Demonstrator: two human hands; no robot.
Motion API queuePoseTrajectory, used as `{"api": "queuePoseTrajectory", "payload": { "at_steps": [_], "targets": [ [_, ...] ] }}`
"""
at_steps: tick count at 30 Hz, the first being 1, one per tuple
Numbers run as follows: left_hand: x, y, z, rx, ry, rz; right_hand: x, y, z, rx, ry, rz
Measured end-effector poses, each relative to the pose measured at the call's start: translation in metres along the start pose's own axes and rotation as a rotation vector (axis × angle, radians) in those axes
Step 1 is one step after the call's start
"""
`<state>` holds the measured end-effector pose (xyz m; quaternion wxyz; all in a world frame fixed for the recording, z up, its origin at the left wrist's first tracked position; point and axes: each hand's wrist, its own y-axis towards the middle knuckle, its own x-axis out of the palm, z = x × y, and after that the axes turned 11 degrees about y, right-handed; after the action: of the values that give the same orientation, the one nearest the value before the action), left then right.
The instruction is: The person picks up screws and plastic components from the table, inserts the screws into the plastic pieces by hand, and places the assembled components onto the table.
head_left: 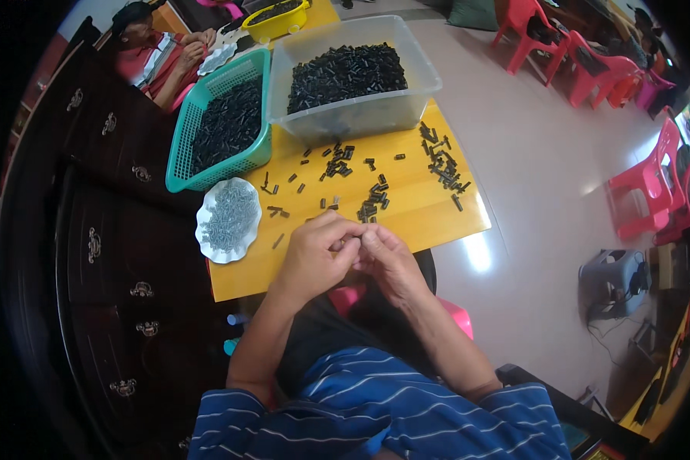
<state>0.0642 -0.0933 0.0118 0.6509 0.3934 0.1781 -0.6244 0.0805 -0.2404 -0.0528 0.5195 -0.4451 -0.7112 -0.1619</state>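
Note:
My left hand and my right hand meet over the near edge of the yellow table. Thumbs and fingers of both are pinched together at one spot; whatever they grip is too small and covered to make out. Just beyond my fingertips lies a loose cluster of small black cylindrical parts. A second group of black parts is farther back, and another pile lies along the right edge. Left of my left hand, a white scalloped dish holds many thin, silvery pieces.
A translucent plastic bin and a green basket, both filled with black parts, stand at the back. Behind them is a yellow basin. Another person in red works at far left. Dark drawers flank the table; pink chairs stand right.

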Motion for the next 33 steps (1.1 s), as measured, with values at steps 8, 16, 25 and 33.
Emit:
{"api": "queuePoseTrajectory", "payload": {
  "at_steps": [8, 16, 25, 33],
  "targets": [
    [-0.004, -0.015, 0.000, -0.130, -0.181, 0.025, -0.011, 0.000, 0.001, 0.033, -0.015, -0.064],
    [-0.005, -0.020, -0.029, -0.123, -0.482, 0.124, -0.010, 0.001, 0.004, -0.088, -0.044, -0.077],
    [-0.002, -0.025, -0.022, -0.233, -0.543, 0.091, -0.009, 0.001, 0.006, -0.091, -0.110, -0.048],
    [-0.003, -0.024, -0.026, -0.142, -0.472, 0.012, -0.008, 0.000, 0.007, -0.110, -0.155, -0.087]
  ]
}}
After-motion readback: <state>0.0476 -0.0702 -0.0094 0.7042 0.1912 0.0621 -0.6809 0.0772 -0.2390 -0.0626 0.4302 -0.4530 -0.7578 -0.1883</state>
